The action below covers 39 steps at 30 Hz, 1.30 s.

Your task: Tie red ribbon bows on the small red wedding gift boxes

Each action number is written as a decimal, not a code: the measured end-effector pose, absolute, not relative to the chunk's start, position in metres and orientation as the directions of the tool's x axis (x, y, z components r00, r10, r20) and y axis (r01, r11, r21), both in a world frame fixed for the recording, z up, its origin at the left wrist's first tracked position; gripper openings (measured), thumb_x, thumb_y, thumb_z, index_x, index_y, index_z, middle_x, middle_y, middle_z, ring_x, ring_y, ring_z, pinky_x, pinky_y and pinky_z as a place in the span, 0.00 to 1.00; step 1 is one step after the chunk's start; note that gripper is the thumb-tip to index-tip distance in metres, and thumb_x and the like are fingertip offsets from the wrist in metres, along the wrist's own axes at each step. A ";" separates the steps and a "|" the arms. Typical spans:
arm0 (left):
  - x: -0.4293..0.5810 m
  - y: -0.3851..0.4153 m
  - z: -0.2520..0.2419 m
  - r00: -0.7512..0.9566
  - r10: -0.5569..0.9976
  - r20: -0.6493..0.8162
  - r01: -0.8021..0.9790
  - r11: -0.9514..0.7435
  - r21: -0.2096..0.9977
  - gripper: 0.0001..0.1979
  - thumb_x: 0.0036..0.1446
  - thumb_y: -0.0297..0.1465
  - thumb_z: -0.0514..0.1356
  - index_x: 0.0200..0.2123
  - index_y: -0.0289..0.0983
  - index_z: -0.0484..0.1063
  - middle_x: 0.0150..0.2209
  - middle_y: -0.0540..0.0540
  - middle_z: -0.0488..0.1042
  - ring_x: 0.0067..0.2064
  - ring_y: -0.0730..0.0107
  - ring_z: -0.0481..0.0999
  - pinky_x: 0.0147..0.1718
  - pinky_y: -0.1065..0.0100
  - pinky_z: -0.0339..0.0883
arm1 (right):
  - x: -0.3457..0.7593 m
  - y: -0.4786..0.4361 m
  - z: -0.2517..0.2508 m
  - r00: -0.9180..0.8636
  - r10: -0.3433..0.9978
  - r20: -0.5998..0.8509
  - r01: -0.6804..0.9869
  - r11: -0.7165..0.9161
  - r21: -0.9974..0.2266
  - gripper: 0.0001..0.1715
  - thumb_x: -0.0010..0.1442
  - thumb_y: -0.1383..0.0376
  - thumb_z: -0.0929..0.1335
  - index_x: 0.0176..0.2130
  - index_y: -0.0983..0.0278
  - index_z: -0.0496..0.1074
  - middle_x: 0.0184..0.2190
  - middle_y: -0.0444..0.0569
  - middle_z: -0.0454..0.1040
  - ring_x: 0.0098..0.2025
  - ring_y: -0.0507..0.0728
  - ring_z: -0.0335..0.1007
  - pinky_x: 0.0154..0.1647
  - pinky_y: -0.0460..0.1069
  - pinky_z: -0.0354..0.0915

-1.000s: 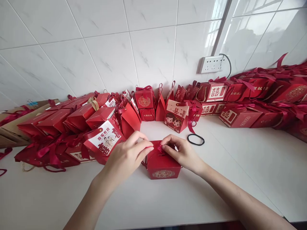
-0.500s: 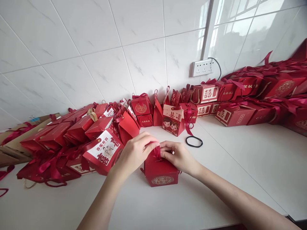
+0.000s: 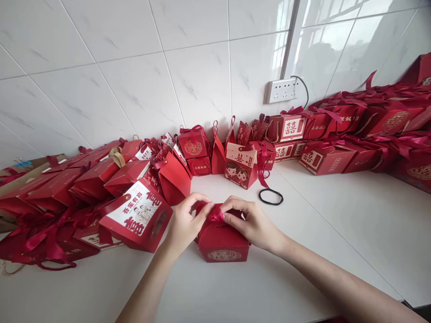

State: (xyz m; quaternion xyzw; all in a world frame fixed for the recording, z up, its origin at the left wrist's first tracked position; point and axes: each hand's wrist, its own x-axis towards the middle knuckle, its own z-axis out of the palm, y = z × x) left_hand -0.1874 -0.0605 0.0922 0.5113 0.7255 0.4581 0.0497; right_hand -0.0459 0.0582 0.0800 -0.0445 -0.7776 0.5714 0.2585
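Note:
A small red gift box (image 3: 222,244) with a gold emblem on its front stands on the white counter (image 3: 235,291) in front of me. My left hand (image 3: 185,222) and my right hand (image 3: 251,222) meet over its top. Both pinch the dark red ribbon (image 3: 215,215) that is tied on the box's lid. A larger red box with a white picture panel (image 3: 138,215) lies tilted just left of my left hand.
Many red gift boxes and bags with ribbons line the tiled wall, piled at the left (image 3: 67,188) and right (image 3: 370,134). A black hair band (image 3: 271,196) lies behind the box. A wall socket (image 3: 282,90) with a cable sits above the counter.
The view shifted slightly left and down. My fingers have pulled the ribbon up into a gathered knot on the box top; the box stays in place.

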 end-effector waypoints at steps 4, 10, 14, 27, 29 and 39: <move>-0.184 -0.063 0.093 -0.408 0.848 0.340 0.686 0.039 0.726 0.04 0.58 0.32 0.58 0.32 0.38 0.70 0.31 0.50 0.74 0.33 0.72 0.71 0.32 0.74 0.63 | -0.047 0.056 0.078 -0.848 0.411 0.335 -0.240 0.266 -0.934 0.05 0.61 0.63 0.66 0.38 0.63 0.68 0.34 0.47 0.73 0.36 0.53 0.70 0.38 0.48 0.67; -0.181 -0.065 0.097 -0.239 0.905 0.353 0.666 -0.112 0.738 0.06 0.59 0.28 0.55 0.33 0.37 0.72 0.35 0.47 0.74 0.41 0.68 0.72 0.40 0.70 0.65 | -0.048 0.055 0.075 -0.819 0.450 0.356 -0.286 0.218 -0.933 0.07 0.60 0.64 0.66 0.36 0.62 0.62 0.32 0.45 0.69 0.33 0.51 0.66 0.35 0.48 0.65; -0.180 -0.068 0.103 -0.184 0.934 0.307 0.655 -0.117 0.747 0.07 0.56 0.27 0.55 0.30 0.36 0.73 0.36 0.45 0.75 0.43 0.64 0.70 0.43 0.67 0.64 | -0.048 0.055 0.076 -0.805 0.466 0.367 -0.277 0.252 -0.927 0.05 0.59 0.65 0.66 0.35 0.62 0.62 0.31 0.44 0.68 0.33 0.51 0.66 0.35 0.48 0.64; -0.173 -0.062 0.098 -0.302 0.946 0.118 0.388 0.009 0.922 0.14 0.62 0.38 0.54 0.35 0.38 0.77 0.50 0.44 0.70 0.54 0.60 0.67 0.50 0.65 0.62 | -0.047 0.058 0.077 -0.810 0.459 0.365 -0.294 0.220 -0.930 0.08 0.61 0.61 0.66 0.34 0.63 0.64 0.28 0.44 0.68 0.31 0.51 0.66 0.32 0.47 0.65; -0.175 -0.063 0.098 -0.289 0.953 0.091 0.326 0.008 0.945 0.14 0.62 0.37 0.54 0.33 0.38 0.77 0.51 0.45 0.69 0.54 0.60 0.66 0.51 0.65 0.61 | -0.048 0.058 0.078 -0.823 0.444 0.354 -0.304 0.182 -0.935 0.08 0.61 0.61 0.67 0.34 0.63 0.65 0.27 0.43 0.69 0.30 0.51 0.67 0.32 0.47 0.65; -0.176 -0.064 0.100 -0.266 0.963 0.043 0.201 0.012 0.979 0.13 0.60 0.34 0.55 0.27 0.39 0.77 0.55 0.49 0.67 0.58 0.61 0.63 0.53 0.67 0.60 | -0.046 0.059 0.078 -0.811 0.435 0.392 -0.264 0.326 -0.908 0.06 0.61 0.66 0.65 0.31 0.63 0.67 0.28 0.45 0.70 0.32 0.52 0.68 0.33 0.48 0.67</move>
